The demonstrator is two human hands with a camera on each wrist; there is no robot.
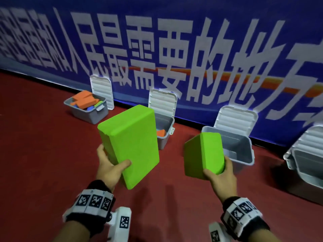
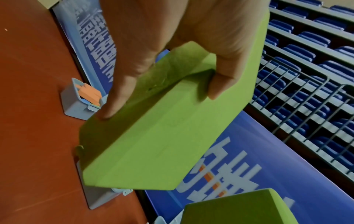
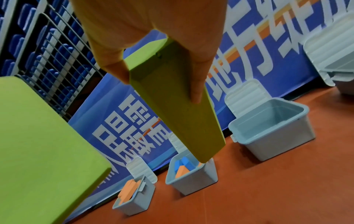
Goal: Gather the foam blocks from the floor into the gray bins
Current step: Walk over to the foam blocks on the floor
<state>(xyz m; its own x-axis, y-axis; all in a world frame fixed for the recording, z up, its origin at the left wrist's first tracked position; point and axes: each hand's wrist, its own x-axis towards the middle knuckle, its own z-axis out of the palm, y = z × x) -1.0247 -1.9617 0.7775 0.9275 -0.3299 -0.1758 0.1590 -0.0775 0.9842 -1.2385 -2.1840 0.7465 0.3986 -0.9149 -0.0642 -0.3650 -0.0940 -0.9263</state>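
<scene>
My left hand [image 1: 111, 165] grips a large green foam block [image 1: 130, 144] by its lower end, thumb on the broad face; the left wrist view shows that block [image 2: 162, 136] between thumb and fingers. My right hand [image 1: 219, 173] holds a second green foam block [image 1: 203, 154] from below, seen edge-on in the right wrist view [image 3: 178, 109]. Both blocks hang above the red floor in front of a row of open gray bins: a far-left bin [image 1: 90, 113] heaped with orange and blue blocks, a middle bin [image 1: 163, 137] with an orange block, and an empty bin [image 1: 243, 158] just beyond my right hand.
A further gray bin [image 1: 304, 172] stands at the right edge. White ribbed lids [image 1: 236, 119] lean back against a blue banner wall [image 1: 174, 41] behind the bins. Red floor [image 1: 43, 154] lies open to the left. Blue seats behind a railing [image 2: 306, 75] show in the wrist views.
</scene>
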